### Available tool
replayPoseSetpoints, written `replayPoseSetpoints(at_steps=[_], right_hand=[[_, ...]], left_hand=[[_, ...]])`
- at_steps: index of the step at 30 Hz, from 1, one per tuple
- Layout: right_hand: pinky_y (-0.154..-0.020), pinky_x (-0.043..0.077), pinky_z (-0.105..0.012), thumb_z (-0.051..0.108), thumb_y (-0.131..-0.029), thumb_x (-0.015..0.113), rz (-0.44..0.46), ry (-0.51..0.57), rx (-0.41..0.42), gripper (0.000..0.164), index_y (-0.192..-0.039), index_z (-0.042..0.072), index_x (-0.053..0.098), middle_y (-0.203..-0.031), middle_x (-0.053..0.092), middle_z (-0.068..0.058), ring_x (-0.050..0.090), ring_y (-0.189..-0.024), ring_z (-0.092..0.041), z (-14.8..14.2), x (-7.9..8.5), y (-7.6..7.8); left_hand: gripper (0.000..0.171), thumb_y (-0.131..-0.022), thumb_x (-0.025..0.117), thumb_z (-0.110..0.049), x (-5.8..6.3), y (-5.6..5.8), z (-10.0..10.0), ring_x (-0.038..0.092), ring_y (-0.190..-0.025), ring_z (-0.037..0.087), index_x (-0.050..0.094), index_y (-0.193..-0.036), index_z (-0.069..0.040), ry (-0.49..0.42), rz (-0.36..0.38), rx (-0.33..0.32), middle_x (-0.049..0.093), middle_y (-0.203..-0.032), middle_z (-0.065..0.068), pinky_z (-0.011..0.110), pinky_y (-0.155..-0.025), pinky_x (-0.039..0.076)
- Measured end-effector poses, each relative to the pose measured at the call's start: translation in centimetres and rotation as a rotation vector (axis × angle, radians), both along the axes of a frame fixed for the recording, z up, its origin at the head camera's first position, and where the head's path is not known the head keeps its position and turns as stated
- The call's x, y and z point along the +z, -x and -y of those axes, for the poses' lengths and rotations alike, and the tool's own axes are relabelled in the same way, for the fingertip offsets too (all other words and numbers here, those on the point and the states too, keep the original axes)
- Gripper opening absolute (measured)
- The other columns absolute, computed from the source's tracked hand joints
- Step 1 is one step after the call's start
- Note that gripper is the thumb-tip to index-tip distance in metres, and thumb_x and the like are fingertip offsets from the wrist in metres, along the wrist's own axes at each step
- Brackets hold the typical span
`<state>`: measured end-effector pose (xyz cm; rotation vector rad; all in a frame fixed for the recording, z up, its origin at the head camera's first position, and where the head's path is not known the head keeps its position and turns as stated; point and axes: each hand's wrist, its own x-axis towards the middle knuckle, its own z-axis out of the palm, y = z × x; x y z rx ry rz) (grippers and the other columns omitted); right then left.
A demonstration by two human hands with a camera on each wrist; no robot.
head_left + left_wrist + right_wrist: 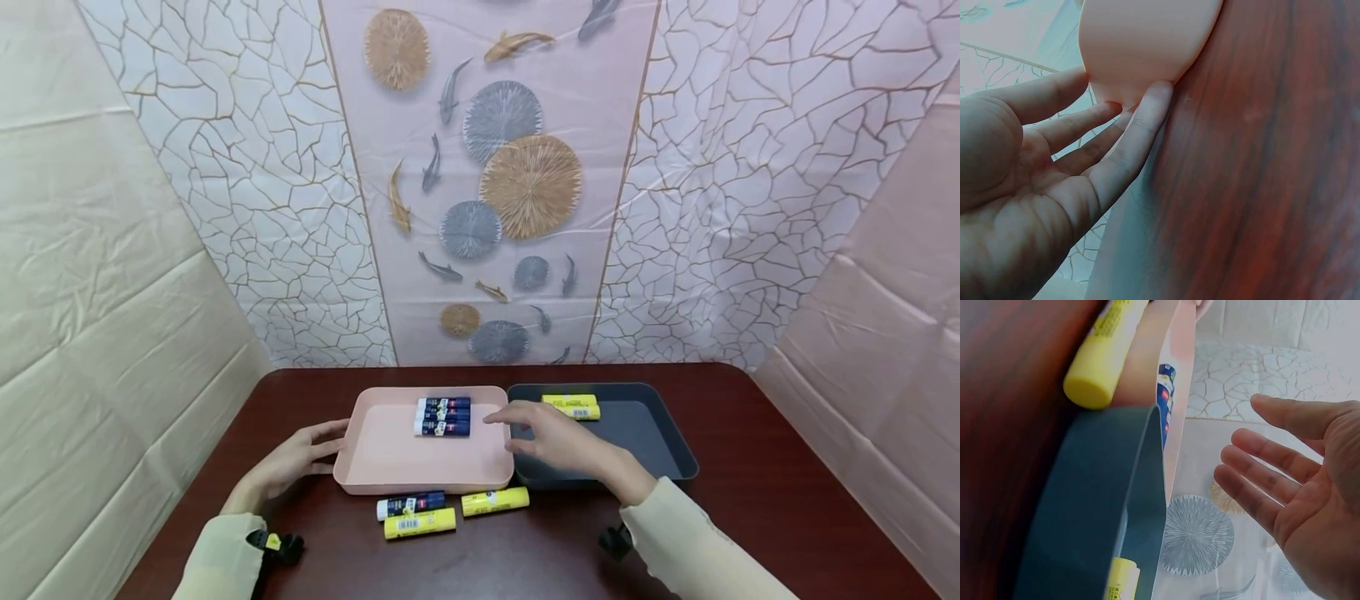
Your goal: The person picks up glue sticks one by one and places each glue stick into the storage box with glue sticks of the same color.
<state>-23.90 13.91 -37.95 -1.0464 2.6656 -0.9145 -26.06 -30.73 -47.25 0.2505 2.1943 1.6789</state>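
Observation:
My left hand touches the left side of the pink tray with its fingertips, fingers extended. Over the place where the pink and dark grey trays meet, my right hand hovers with fingers spread, holding nothing; the right wrist view shows its bare palm. Several dark blue glue sticks lie side by side in the pink tray. Yellow glue sticks lie in the dark grey tray, partly behind my right hand. In front of the pink tray are one blue glue stick and two yellow glue sticks.
Both trays stand side by side on a dark red-brown wooden table. Patterned cloth hangs behind the table, and pale fabric walls flank it. A black wrist strap sits at my left sleeve.

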Motion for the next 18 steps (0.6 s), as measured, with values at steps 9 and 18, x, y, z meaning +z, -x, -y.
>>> replayPoseSetpoints(at_steps=[9, 18], right_hand=[[-0.102, 0.053, -0.049, 0.017, -0.101, 0.070, -0.010, 0.002, 0.005, 0.041, -0.142, 0.021, 0.065, -0.141, 0.062, -0.005, 0.059, -0.128, -0.025, -0.8, -1.1, -2.0], [-0.103, 0.053, -0.051, 0.018, -0.102, 0.069, 0.040, 0.036, 0.030, 0.042, -0.143, 0.023, 0.064, -0.142, 0.062, -0.004, 0.058, -0.130, -0.026, -1.1, -2.0, -3.3]], left_hand=[[0.065, -0.109, 0.056, -0.023, -0.1, -0.1, 0.2, 0.061, -0.126, 0.029, 0.028, -0.162, 0.002, -0.010, -0.004, -0.012, 0.029, -0.163, 0.030, 0.043, -0.096, 0.059], [0.064, -0.110, 0.055, -0.023, 0.0, -0.1, 0.1, 0.060, -0.127, 0.028, 0.028, -0.162, 0.002, -0.003, 0.001, -0.008, 0.028, -0.164, 0.030, 0.043, -0.096, 0.058]])
